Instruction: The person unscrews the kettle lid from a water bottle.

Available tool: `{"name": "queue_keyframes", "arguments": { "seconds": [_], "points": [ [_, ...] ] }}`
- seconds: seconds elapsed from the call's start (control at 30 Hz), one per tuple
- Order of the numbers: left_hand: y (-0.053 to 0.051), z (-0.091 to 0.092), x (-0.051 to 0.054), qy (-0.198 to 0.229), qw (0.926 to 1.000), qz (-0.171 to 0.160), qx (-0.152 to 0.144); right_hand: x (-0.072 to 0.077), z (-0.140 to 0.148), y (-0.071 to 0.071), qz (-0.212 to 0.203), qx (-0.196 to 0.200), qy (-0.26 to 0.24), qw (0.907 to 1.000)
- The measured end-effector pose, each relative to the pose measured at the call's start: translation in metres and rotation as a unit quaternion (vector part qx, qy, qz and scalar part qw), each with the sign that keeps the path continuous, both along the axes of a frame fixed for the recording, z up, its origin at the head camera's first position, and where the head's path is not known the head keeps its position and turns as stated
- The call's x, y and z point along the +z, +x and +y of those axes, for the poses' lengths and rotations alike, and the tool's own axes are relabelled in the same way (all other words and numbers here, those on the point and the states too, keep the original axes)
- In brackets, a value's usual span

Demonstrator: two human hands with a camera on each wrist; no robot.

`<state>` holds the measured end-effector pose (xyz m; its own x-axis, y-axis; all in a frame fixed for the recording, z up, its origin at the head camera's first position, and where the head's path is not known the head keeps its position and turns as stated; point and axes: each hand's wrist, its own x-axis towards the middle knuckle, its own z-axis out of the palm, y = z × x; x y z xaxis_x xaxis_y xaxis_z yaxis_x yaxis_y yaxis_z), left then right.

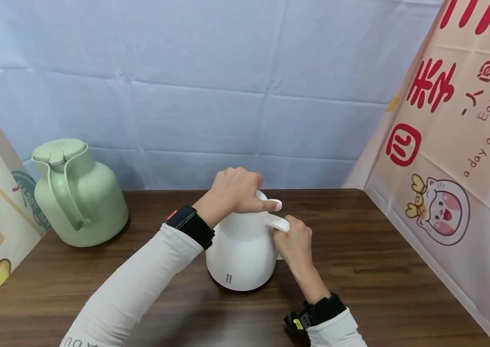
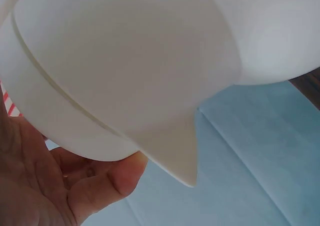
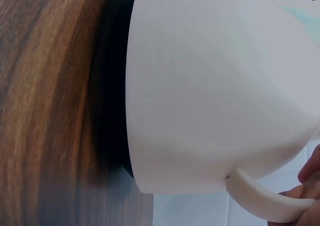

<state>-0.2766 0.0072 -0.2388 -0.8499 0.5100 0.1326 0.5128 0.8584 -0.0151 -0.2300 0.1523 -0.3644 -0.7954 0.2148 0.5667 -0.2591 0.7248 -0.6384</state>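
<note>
We are seeing a smooth white jug with rounded body (image 1: 242,248) standing to the right of a pale green lidded jug (image 1: 101,197), on a dark brown wood-grained table (image 1: 370,250). Its long axis is running upright, and its curved white handle (image 1: 277,222) is pointing away from the green jug. Its pointed white spout (image 2: 175,156) is showing only in the left wrist view. The left hand (image 1: 237,190) is grasping its top with thumb and fingers; the right hand (image 1: 295,242) is clasping the handle.
</note>
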Motion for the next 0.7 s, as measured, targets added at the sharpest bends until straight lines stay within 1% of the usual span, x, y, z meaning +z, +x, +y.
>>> {"name": "queue_keyframes", "arguments": {
  "seconds": [0.17, 0.37, 0.57, 0.7],
  "points": [
    [-0.0013, 0.0020, 0.0006, -0.002, 0.9999, 0.001, 0.012, 0.0006, -0.0002, 0.0016, -0.007, 0.006, 0.000, 1.0000],
    [0.0007, 0.0039, 0.0021, -0.006, 0.9995, 0.001, 0.030, 0.0012, -0.0005, 0.0019, -0.008, -0.005, 0.001, 1.0000],
    [0.0016, 0.0039, 0.0011, 0.000, 0.9986, 0.005, 0.052, 0.0022, -0.0027, 0.0022, -0.013, -0.002, 0.001, 0.9999],
    [0.0024, 0.0058, 0.0006, 0.004, 0.9979, 0.004, 0.064, 0.0018, -0.0026, 0.0025, -0.008, -0.003, 0.005, 0.9999]
  ]
}}
